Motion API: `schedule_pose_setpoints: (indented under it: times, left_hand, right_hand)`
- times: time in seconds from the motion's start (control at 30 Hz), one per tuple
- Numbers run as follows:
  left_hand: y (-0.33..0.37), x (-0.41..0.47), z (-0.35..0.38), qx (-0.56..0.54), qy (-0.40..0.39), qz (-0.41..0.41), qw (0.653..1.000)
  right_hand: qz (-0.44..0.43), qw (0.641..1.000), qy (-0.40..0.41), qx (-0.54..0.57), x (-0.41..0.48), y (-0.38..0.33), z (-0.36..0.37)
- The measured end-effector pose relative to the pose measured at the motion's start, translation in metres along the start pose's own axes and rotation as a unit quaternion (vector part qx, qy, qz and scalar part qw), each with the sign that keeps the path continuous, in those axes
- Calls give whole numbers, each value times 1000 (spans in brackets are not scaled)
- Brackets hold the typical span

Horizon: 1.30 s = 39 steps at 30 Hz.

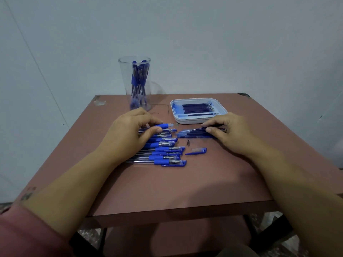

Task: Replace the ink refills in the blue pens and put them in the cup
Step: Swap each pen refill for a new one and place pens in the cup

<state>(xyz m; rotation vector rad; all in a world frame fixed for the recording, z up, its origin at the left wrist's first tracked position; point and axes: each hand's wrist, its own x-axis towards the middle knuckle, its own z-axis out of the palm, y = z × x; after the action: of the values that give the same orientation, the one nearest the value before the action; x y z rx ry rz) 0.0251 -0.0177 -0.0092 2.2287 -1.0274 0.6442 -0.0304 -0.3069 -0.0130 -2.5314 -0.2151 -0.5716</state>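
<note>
Pinches a blue pen [164, 125] at the far end of a row of pens [163, 151] mid-surface [185, 186], left hand [128, 130] fingers [157, 130] curled round it. Grips a bundle of refills [193, 134] just right, right hand [225, 129] fingers clamped. Nearby: loose cap [197, 151], small metal tip [188, 143]. Behind: clear cup [126, 86] holding pens, white tray [196, 121] of refills.
</note>
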Motion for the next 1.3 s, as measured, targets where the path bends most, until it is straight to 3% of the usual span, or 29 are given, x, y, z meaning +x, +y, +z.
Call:
schedule_pose_setpoints:
  times: [0.57,0.83,0.97,1.13,1.3]
  left_hand:
    - [0,-1,1,2,-4,-8,1000]
    - [-5,0,1,4,-1,-16,1000]
    - [-7,1,1,4,-4,-19,1000]
    - [-10,2,1,-12,-4,-26,1000]
    - [-12,3,1,-12,-3,-22,1000]
  right_hand:
    - [-43,997,-32,-50,5,9,7]
    - [-10,1000,-1,-30,30,0,-11]
    - [33,994,-59,-87,55,-7,-25]
    - [68,980,-160,-101,79,-6,-28]
    - [74,972,-204,-87,94,2,-15]
